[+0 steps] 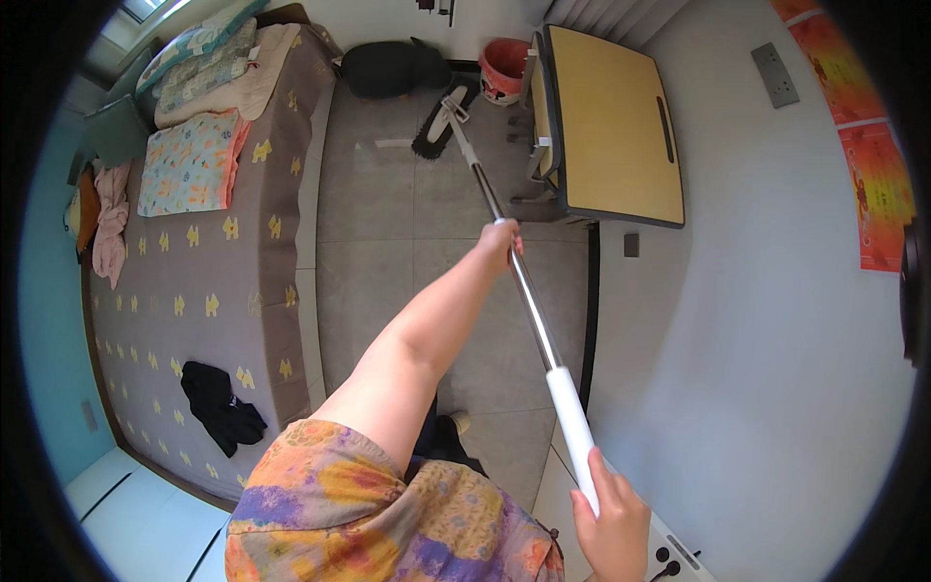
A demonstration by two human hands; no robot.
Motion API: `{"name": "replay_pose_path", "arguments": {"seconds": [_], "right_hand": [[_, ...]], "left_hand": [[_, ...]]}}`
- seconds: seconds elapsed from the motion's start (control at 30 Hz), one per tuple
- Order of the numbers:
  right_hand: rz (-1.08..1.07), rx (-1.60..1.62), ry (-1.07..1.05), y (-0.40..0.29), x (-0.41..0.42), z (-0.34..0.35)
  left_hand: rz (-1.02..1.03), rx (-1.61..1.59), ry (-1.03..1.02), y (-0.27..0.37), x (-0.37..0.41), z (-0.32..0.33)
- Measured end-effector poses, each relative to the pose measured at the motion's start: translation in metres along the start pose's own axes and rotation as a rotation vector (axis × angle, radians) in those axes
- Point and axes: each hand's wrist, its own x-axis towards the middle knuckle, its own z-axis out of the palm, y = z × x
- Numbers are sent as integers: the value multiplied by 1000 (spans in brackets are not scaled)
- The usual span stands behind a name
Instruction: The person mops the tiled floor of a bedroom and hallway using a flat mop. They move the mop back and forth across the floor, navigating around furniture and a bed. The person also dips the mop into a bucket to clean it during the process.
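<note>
A flat floor mop runs away from me, its metal pole with a white grip [571, 415] slanting up to the left. My left hand [500, 244] is closed around the middle of the pole. Lower down, my right hand [612, 520] holds the end of the white grip. The mop head [445, 120], with a dark fringed pad and a pale plate, lies on the grey tiled floor [371, 284] between a black bag-like item [393, 69] and a red bin [503, 71].
On the left stands a bed [218, 269] with a folded patterned blanket [190, 166] and a black garment [220, 409]. A wood-topped desk [618, 131] on dark feet stands at the right, against the pale wall [756, 327].
</note>
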Motion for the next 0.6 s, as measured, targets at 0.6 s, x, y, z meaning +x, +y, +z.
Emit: {"name": "replay_pose_path", "arguments": {"seconds": [0.6], "right_hand": [[328,477,79,126,-290,72]], "left_hand": [[-212,428,129,-265,-211,-37]]}}
